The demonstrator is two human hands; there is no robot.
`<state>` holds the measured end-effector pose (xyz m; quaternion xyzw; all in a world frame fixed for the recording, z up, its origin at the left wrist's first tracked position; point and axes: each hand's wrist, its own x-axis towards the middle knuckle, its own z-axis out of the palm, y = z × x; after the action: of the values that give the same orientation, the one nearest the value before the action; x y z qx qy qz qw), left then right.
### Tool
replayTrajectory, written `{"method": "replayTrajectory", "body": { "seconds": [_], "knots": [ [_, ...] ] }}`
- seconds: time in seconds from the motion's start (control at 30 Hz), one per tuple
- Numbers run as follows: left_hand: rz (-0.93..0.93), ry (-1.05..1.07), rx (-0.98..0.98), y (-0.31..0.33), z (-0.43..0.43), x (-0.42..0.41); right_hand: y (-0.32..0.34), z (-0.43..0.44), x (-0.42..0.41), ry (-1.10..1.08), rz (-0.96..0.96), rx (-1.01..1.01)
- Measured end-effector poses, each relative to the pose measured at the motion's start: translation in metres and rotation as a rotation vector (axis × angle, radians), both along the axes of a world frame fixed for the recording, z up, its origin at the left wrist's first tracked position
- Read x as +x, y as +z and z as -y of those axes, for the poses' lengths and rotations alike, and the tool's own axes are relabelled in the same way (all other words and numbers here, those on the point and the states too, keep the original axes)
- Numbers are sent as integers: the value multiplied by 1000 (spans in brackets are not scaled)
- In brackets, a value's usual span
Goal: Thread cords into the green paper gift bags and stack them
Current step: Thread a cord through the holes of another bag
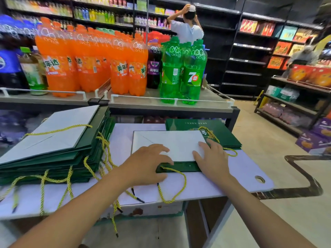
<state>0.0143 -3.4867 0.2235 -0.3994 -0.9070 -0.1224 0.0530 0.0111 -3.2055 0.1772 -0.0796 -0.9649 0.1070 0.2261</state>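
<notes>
- Gift bag (170,142) lies flat under both your hands, white side up, its green edge toward you.
- Your left hand (148,161) rests on it with fingers spread and slightly bent. Your right hand (211,158) presses flat, holding nothing.
- A cord (179,190) loops out of that edge beside your left hand; even it up first.
- Keep the right palm down while tugging, then move the bag onto the stack (53,140) left of your left hand.
</notes>
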Motion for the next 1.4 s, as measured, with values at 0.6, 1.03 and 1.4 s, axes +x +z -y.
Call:
{"method": "replayTrajectory", "body": {
  "seconds": [0.6, 1.03, 1.4],
  "knots": [
    [467, 345, 784, 8, -17, -17, 93, 43, 48, 529, 685, -1009],
    [58, 321, 459, 0, -6, -21, 84, 6, 16, 363, 385, -345],
    [11, 57, 15, -27, -27, -16, 81, 14, 24, 230, 586, -161]
  ]
}}
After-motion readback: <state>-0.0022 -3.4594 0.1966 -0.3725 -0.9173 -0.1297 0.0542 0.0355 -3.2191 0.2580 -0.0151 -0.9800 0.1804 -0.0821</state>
